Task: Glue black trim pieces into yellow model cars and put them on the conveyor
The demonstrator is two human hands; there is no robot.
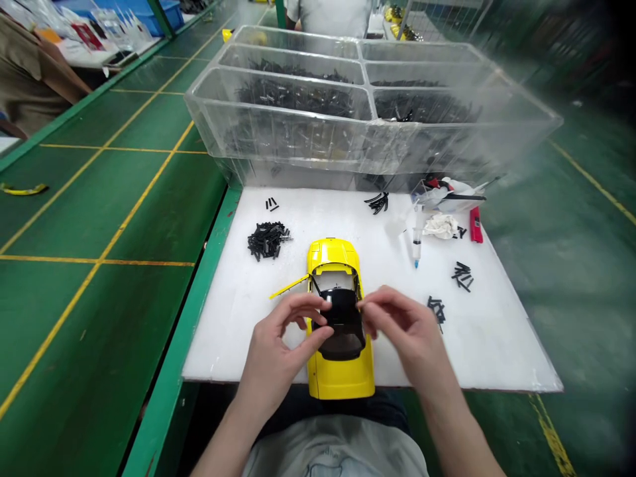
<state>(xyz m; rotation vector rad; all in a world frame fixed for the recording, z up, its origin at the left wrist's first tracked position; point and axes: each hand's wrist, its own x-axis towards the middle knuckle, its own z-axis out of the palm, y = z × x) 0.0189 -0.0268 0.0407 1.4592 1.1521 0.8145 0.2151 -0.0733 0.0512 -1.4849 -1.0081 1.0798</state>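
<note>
A yellow model car body (340,381) with a black roof (338,303) lies lengthwise at the near edge of the white board. Its left door (289,286) stands swung out. Over the roof's left side is my left hand (281,341), thumb and fingers apart with a gap between them. My right hand (407,324) is at the right edge of the roof, thumb and index fingertip pinched together. Whatever may be between those fingertips is too small to make out. Part of the car's left side is covered by my left hand.
Small black strips lie in a heap (267,240) at left and in little piles (462,276) at right. A syringe (416,246), crumpled tissue (441,226) and red tool (476,225) lie at right. A clear divided bin (298,142) of black parts stands behind.
</note>
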